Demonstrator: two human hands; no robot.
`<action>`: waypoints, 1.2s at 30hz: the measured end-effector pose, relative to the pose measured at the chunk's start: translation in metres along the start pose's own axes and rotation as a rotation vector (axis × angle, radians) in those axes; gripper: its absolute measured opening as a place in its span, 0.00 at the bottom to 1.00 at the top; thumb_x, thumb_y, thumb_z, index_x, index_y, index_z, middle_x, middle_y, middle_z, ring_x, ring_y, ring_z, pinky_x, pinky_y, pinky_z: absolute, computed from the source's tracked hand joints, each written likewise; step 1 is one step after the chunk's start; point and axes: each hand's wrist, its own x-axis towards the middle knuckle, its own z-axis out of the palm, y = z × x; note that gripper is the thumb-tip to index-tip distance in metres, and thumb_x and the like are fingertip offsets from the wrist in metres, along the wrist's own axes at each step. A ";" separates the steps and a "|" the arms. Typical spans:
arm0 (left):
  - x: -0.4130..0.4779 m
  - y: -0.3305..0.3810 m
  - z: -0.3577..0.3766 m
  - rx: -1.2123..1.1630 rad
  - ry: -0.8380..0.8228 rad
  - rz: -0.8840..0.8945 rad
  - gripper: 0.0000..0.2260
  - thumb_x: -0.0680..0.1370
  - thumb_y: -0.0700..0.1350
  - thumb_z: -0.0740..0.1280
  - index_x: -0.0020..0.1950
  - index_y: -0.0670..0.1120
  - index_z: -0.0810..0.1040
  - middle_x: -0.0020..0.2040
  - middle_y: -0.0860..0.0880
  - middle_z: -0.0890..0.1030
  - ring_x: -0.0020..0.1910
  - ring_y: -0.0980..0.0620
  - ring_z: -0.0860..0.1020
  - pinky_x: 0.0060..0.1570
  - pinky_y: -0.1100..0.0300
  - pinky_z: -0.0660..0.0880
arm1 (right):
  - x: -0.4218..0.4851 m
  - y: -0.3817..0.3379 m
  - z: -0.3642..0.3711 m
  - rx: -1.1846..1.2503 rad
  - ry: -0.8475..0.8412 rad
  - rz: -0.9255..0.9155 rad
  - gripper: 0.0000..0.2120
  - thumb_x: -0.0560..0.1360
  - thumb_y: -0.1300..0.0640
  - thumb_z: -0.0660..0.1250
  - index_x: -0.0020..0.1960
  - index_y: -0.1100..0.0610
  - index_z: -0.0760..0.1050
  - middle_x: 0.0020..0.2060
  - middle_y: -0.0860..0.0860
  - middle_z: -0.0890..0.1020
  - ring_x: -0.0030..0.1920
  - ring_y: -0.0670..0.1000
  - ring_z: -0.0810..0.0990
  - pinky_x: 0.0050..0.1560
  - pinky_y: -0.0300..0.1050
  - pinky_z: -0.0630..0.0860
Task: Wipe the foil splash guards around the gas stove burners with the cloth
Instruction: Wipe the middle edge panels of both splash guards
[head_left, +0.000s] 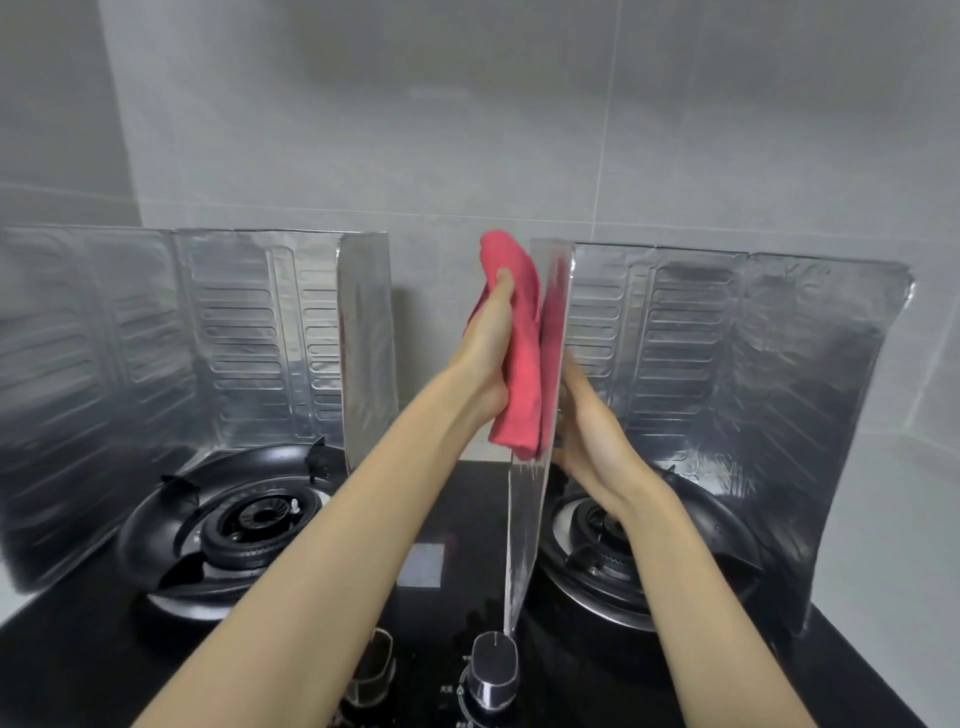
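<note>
Two silver foil splash guards stand on the black gas stove. The left guard wraps around the left burner. The right guard wraps around the right burner. My left hand presses a folded pink cloth against the outer face of the right guard's inner side panel. My right hand lies flat against the other face of that panel, bracing it, with the fingertips hidden behind the foil.
Grey tiled walls rise behind and to both sides. Two control knobs sit at the stove's front edge, the left knob and the right knob. A pale worktop runs along the right of the stove.
</note>
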 end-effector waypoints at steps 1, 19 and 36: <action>-0.010 0.006 0.001 -0.010 -0.010 -0.009 0.26 0.79 0.62 0.57 0.66 0.44 0.74 0.45 0.44 0.80 0.38 0.48 0.78 0.38 0.56 0.76 | 0.001 0.000 0.001 0.000 -0.002 0.003 0.27 0.75 0.31 0.51 0.70 0.40 0.66 0.62 0.44 0.79 0.62 0.51 0.77 0.66 0.59 0.70; -0.076 -0.095 -0.045 -0.126 0.126 -0.325 0.25 0.80 0.60 0.56 0.67 0.43 0.72 0.43 0.45 0.80 0.41 0.49 0.78 0.35 0.57 0.73 | -0.017 -0.003 0.026 -0.059 0.263 -0.075 0.28 0.78 0.35 0.49 0.73 0.47 0.63 0.70 0.46 0.70 0.70 0.48 0.67 0.73 0.54 0.61; -0.164 0.051 -0.049 0.099 0.073 0.194 0.17 0.77 0.63 0.59 0.50 0.52 0.79 0.38 0.53 0.85 0.37 0.56 0.83 0.45 0.58 0.76 | -0.087 -0.065 0.031 -0.139 0.526 -0.482 0.07 0.80 0.56 0.60 0.52 0.50 0.77 0.51 0.45 0.80 0.55 0.49 0.78 0.51 0.41 0.79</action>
